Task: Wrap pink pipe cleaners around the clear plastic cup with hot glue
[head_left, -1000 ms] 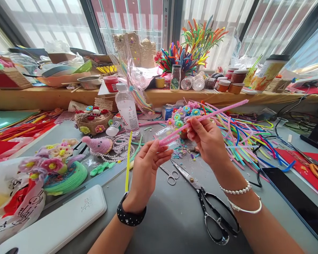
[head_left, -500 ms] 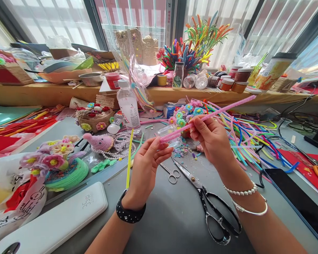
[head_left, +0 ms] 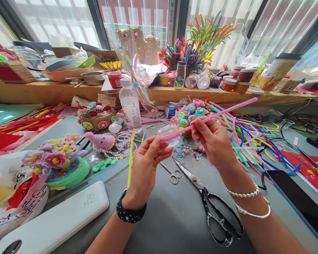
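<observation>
Pinched near one end in my left hand (head_left: pixel 147 158) is a fuzzy pink pipe cleaner (head_left: pixel 229 108), slanting up to the right. My right hand (head_left: pixel 212 141) grips it around its middle between thumb and fingers, and the far end sticks out past that hand. A yellow pipe cleaner (head_left: pixel 130 160) stands up behind my left wrist. Below the hands, large black-handled scissors (head_left: pixel 201 190) and small silver scissors (head_left: pixel 172 173) lie on the grey table. Fuzzy flowers in several colours (head_left: pixel 190 112) sit behind the pink stem.
Loose colourful pipe cleaners (head_left: pixel 250 141) spread across the right side, near a phone (head_left: pixel 298 204). On the left are a white power bank (head_left: pixel 55 215), a green flower piece (head_left: pixel 71 173), a pink crocheted figure (head_left: pixel 100 140) and a water bottle (head_left: pixel 130 109). Jars and bowls crowd the sill (head_left: pixel 159 94).
Both hands keep their grip on the pink pipe cleaner and have barely moved. The whole view has shifted slightly, with the surroundings a little farther right and down.
</observation>
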### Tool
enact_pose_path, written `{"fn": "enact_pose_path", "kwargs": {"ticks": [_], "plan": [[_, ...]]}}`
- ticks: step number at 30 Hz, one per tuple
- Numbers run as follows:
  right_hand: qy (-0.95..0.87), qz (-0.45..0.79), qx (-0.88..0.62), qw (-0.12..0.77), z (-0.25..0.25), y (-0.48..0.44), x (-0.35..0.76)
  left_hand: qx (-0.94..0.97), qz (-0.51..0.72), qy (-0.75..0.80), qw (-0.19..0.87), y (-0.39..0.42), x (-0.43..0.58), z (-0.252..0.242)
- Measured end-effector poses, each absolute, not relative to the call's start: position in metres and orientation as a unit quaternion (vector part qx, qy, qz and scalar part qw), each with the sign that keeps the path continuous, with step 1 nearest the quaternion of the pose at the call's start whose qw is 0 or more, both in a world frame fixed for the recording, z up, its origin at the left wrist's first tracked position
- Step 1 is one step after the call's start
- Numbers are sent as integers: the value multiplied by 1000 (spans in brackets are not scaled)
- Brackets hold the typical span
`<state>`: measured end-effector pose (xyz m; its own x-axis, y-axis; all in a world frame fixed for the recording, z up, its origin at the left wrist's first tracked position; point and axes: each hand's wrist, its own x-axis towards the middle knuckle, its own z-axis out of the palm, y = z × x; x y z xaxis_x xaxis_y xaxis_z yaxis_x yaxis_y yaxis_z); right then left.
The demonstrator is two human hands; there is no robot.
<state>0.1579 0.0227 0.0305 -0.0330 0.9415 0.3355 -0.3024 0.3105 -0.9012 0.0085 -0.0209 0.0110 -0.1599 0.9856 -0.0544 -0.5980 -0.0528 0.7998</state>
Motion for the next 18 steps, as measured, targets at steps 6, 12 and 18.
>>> {"fn": "enact_pose_path", "kwargs": {"ticks": [6,12,18], "plan": [[-511,507,-308,622,28,24,159,283,677,355,580,-22,7,12],[-515,503,-316,618,26,26,159,289,682,359,568,-21,6,12],[-519,501,-320,614,26,25,159,292,687,362,558,-22,6,12]]}}
